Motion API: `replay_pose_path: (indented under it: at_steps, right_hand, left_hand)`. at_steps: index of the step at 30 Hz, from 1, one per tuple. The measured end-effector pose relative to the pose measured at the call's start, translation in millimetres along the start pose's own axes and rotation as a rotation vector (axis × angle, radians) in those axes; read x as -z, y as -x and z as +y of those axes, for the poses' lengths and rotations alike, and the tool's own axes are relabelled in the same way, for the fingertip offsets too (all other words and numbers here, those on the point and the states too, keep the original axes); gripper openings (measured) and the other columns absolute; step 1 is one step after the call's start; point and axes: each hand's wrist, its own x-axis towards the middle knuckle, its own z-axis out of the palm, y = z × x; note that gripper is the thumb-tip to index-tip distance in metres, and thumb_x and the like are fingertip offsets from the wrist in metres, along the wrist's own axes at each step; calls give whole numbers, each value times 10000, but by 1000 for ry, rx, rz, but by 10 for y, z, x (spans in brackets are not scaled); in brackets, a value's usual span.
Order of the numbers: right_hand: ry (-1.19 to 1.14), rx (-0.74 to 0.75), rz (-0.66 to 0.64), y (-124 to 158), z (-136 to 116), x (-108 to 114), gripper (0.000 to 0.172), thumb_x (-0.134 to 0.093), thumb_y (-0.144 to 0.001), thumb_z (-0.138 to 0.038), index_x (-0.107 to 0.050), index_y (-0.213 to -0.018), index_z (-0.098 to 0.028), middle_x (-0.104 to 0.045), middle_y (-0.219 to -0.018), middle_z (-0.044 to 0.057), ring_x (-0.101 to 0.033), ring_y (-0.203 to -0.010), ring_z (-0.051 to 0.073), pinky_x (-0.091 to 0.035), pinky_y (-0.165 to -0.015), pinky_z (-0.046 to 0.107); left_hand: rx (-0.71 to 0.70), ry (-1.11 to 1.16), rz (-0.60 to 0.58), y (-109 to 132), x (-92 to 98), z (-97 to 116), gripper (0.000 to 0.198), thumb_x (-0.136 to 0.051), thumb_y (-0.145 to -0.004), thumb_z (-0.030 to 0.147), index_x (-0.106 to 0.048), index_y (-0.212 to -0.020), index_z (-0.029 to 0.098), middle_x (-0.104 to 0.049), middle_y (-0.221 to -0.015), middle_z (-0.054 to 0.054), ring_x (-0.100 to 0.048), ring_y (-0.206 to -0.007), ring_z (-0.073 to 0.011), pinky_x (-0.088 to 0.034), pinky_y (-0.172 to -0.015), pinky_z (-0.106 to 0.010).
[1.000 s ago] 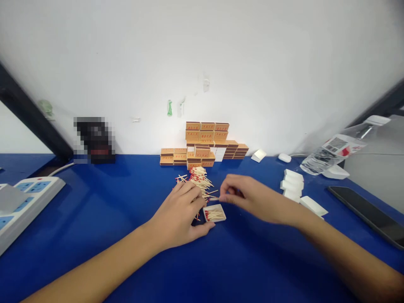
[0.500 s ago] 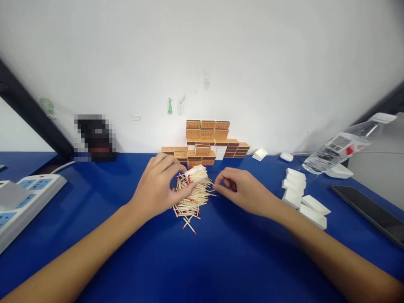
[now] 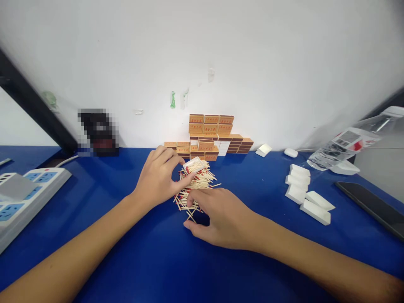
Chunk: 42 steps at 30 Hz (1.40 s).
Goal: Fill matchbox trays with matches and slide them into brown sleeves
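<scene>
A heap of loose red-tipped matches [image 3: 198, 185] lies on the blue table [image 3: 126, 252]. My left hand [image 3: 159, 179] is closed on a small white matchbox tray [image 3: 193, 165] with matches in it, holding it tilted just above the far side of the heap. My right hand [image 3: 221, 216] rests on the near side of the heap, fingers curled down onto the matches there; whether it grips any is hidden.
Stacked orange matchboxes [image 3: 210, 136] stand against the white wall. Several white empty trays [image 3: 304, 191] lie to the right, with a plastic bottle [image 3: 350, 145] and a dark phone [image 3: 372, 208] beyond. A power strip [image 3: 22, 200] sits at far left.
My left hand picked the tray up off the table and carried it over the heap. My right hand came from the heap's right side down onto its near edge.
</scene>
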Motion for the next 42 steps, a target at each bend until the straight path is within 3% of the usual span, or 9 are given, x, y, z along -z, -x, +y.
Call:
replay_pose_path:
  at_steps: [3,6,8,13,18,31,35,42]
  right_hand:
    - [-18,51,-44,1,19,61,125,-609,-928,-206,-651,-1044,-189,-722,-966,47,-627,-802,190,-415,-709,317]
    - [-61,196,-145,-12,84,146,358,-493,-953,-48,-669,-1205,-231,-707,-1124,54,-652,-906,175,-469,-785,302]
    - [-29,248,-205,-30,120,169,402,-476,-982,-34,-684,-1249,-250,-688,-1150,63,-655,-937,178,-488,-813,305]
    - [49,231,-257,-61,152,93,204,-537,-1047,-154,-732,-1053,-213,-670,-1078,58,-652,-928,188,-503,-823,317]
    - [27,174,-238,-61,160,72,148,-550,-1054,-201,-693,-1061,-162,-673,-1098,77,-660,-970,208,-515,-867,344]
    - [102,88,-257,-3,161,35,145,-519,-1070,-215,-647,-1037,-157,-686,-1071,85,-661,-876,219,-509,-779,364]
    - [69,61,-157,19,146,31,112,-528,-1060,-199,-600,-980,-170,-681,-1001,60,-636,-805,189,-485,-715,325]
    - [115,-2,-32,-21,69,-140,68,-541,-1026,-183,-601,-1007,-156,-686,-1090,119,-674,-924,235,-543,-796,390]
  left_hand:
    - [-6,-11,-3,7,0,5,213,-705,-917,397,-674,-936,188,-680,-923,-72,-576,-949,-260,-479,-849,-421]
    - [-15,-8,-10,16,-3,21,225,-696,-927,408,-671,-933,185,-685,-937,-75,-576,-959,-261,-476,-844,-419]
    - [-20,-5,-21,24,-12,35,231,-688,-934,412,-672,-933,182,-688,-948,-80,-573,-962,-263,-474,-836,-421]
    - [-35,-17,-29,41,-36,64,239,-670,-946,418,-677,-941,180,-683,-955,-86,-568,-972,-270,-467,-833,-427]
    - [-40,-20,-26,34,-27,64,231,-673,-944,412,-673,-931,182,-682,-943,-79,-574,-953,-266,-466,-819,-423]
    - [-50,-33,-39,36,-27,65,249,-672,-944,415,-684,-939,167,-680,-936,-86,-582,-944,-265,-476,-816,-414]
    - [-52,-37,-34,36,-29,58,249,-666,-949,415,-682,-935,167,-677,-925,-86,-583,-946,-267,-479,-816,-416]
    - [-59,-50,-31,36,-25,61,266,-664,-951,416,-688,-922,153,-674,-917,-85,-581,-933,-268,-472,-792,-418]
